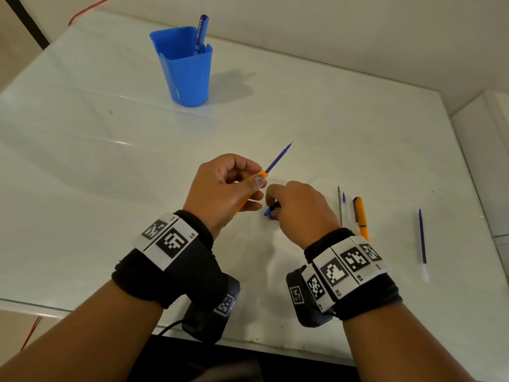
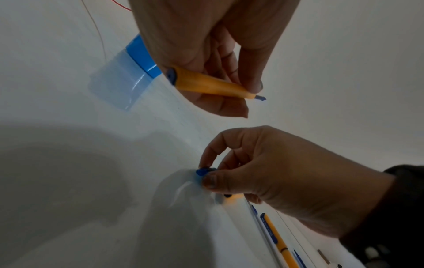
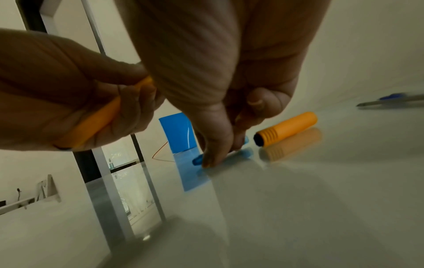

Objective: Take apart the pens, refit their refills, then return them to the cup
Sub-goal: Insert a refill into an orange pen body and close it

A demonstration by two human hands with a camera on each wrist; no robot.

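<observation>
Orange barrel (image 1: 248, 198): open-ended tube with a blue refill (image 1: 278, 157) sticking out of its far end, tip up and away – held above the table (image 1: 330, 119), not resting on it.
Left hand (image 1: 223, 188): raised, palm turned inward; fingers curled round the barrel, thumb pressing near its open end.
Blue pen piece (image 1: 268, 210): small and short, lying on the table just below the barrel.
Right hand (image 1: 300, 208): lowered to the tabletop, back up; thumb and fingertips pinch the blue piece.
Orange grip section (image 3: 286, 127): ribbed, lying on the table just beside the right fingers.
Blue cup (image 1: 184, 64): upright, far left, well apart from the hands – one blue pen (image 1: 202, 31) stands in it.
Right of the hands: an orange pen (image 1: 361, 216) and loose refills, one (image 1: 422, 238) farther out.
</observation>
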